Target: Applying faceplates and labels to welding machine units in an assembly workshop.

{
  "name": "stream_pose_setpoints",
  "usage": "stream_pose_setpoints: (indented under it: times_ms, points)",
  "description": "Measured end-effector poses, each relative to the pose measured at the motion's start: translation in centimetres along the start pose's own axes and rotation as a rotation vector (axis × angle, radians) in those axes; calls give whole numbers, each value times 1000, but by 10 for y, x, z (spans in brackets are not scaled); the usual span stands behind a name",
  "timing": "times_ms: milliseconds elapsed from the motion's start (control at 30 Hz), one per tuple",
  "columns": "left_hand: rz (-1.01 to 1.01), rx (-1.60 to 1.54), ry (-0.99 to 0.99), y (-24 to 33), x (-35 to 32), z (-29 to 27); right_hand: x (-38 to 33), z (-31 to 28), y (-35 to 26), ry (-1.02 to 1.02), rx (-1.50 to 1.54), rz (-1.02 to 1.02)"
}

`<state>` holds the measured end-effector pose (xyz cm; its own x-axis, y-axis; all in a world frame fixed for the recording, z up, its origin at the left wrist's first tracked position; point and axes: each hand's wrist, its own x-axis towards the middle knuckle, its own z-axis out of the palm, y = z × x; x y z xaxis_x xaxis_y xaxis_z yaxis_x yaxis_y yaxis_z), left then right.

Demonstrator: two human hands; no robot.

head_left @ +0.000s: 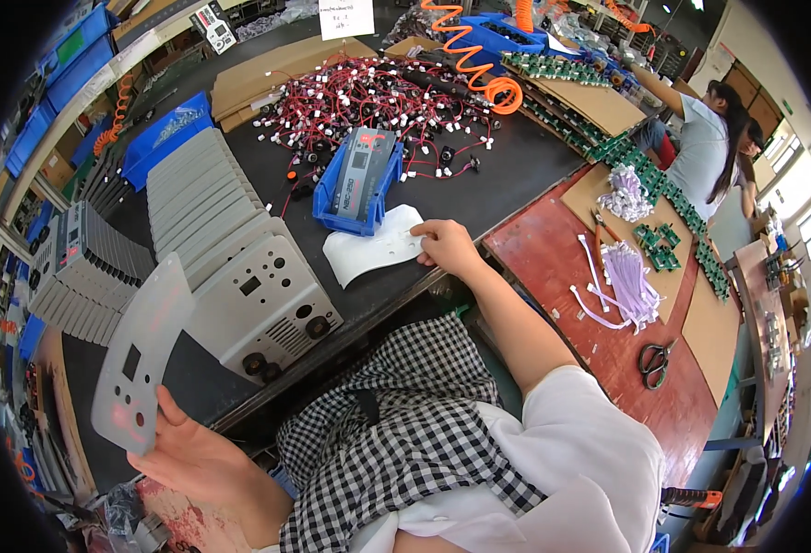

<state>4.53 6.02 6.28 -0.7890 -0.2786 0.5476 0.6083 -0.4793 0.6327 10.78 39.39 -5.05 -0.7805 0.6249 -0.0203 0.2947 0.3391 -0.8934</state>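
My left hand (204, 456) is closed on the lower end of a grey curved faceplate label (153, 318) with cut-out holes, which stands tilted up over the left side of the bench. My right hand (449, 247) pinches the right edge of a white sheet with small holes (368, 253), possibly backing paper, lying on the black bench top. Just beyond that sheet, a blue bin (345, 222) holds more grey labels (367, 170). Between my hands stands a grey metal panel (262, 290) with holes, slots and black round fittings, in front of a long row of similar panels (198, 184).
A heap of red wires with white connectors (359, 101) covers the back of the bench. To the right, a red table (553, 249) carries lilac cables (628, 281), green circuit boards (659, 247), pliers and scissors (654, 364). Finished-looking panels (92, 249) stand left. A co-worker (700, 138) sits far right.
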Motion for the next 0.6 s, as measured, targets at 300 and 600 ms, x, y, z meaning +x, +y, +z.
stream_pose_setpoints:
  times_ms: [300,600]
  points:
    - [528,450,-345,-6,-19,-23,-18,15,-32,400,-515,-376]
    - [645,504,-664,-27,-48,-12,-116,83,-136,-432,727,-777]
